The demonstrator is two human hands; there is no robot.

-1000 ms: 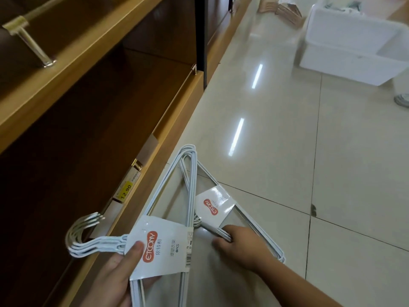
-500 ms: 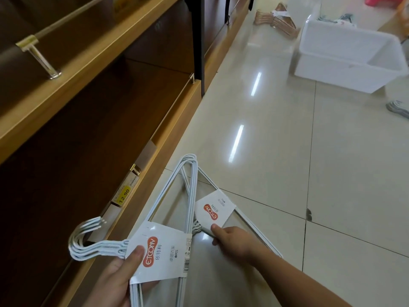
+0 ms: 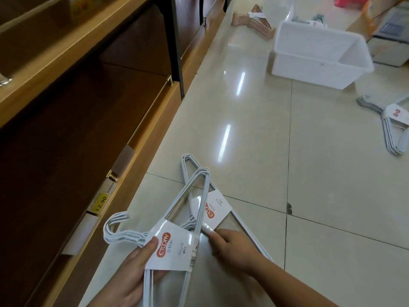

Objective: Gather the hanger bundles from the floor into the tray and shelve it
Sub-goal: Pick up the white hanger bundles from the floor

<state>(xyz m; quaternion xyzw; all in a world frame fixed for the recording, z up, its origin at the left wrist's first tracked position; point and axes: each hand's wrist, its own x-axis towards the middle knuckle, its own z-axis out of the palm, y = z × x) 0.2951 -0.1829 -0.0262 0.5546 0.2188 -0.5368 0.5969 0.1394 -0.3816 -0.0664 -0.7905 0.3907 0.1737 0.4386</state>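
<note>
My left hand (image 3: 130,271) grips a bundle of white wire hangers (image 3: 172,247) by its paper label, hooks pointing left toward the shelf. A second white hanger bundle (image 3: 212,209) lies just beyond it, partly under the first, and my right hand (image 3: 232,247) holds it at the neck beside its label. The white plastic tray (image 3: 318,56) stands on the floor at the far right. A pale grey hanger bundle (image 3: 389,127) lies on the floor at the right edge. A wooden-coloured hanger bundle (image 3: 254,21) lies far back, left of the tray.
A wooden shelf unit (image 3: 88,120) runs along the left, its low shelf dark inside, with a yellow 12.90 price tag (image 3: 101,202) on the front edge. A black upright post (image 3: 176,47) divides the shelving. Cardboard boxes (image 3: 385,34) stand behind the tray. The floor is glossy beige tile.
The view has tilted up, showing more of the tray and the grey bundle. My right hand has lifted the second bundle's neck and drawn it toward the first bundle.
</note>
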